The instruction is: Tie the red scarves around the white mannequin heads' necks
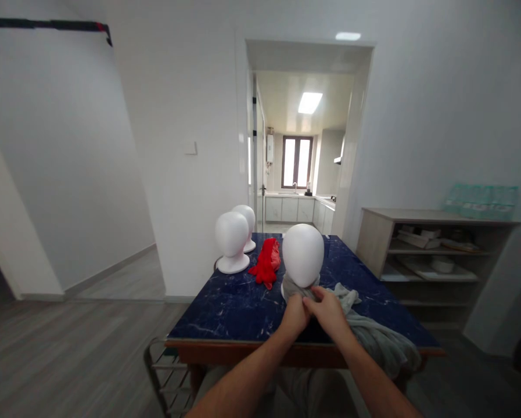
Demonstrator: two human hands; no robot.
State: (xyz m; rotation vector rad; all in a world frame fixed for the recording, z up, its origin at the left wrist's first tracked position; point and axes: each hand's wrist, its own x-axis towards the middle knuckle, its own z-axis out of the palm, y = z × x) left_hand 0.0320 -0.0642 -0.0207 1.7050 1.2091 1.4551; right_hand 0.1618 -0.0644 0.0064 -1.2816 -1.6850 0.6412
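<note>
A white foam mannequin head (302, 253) stands upright on the table in front of me. Round its neck goes a grey scarf (295, 285), whose loose length trails to the right and hangs over the table's front edge. My left hand (297, 309) is closed on the scarf at the front of the neck. Beside it, my right hand (325, 303) pinches the scarf, its thumb and fingers meeting close to the left hand. The fingertips are partly hidden by the hands themselves.
Two more white mannequin heads, the nearer head (232, 238) and the farther head (245, 223), stand at the table's left. A red cloth (266, 264) lies between them and mine. The dark blue marbled table (238, 313) has a metal rack (171, 371) below left. Right stands a shelf unit (434, 216).
</note>
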